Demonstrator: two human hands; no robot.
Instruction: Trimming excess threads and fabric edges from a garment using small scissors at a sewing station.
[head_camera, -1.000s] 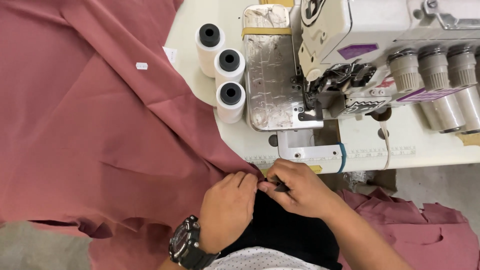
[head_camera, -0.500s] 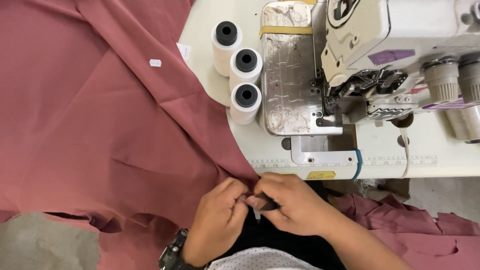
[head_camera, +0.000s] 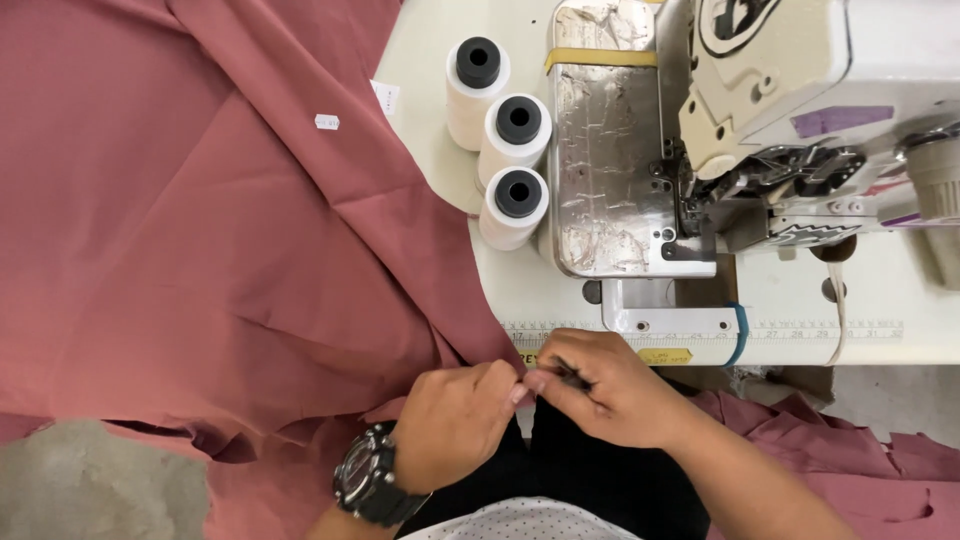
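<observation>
The edge of the rose fabric (head_camera: 230, 250) is pinched at the worktop (head_camera: 560, 295) edge between left hand (head_camera: 455, 420) and right hand (head_camera: 610, 390), both grips closed on it, apparently to keep it aligned

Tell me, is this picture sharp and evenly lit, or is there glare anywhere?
Head view: even, soft light, faint shadows; the shiny dented metal plate of the sewing machine shows bright reflections; the dusty-pink woven cloth is crisp, and the left hand and right hand look only slightly soft.
</observation>
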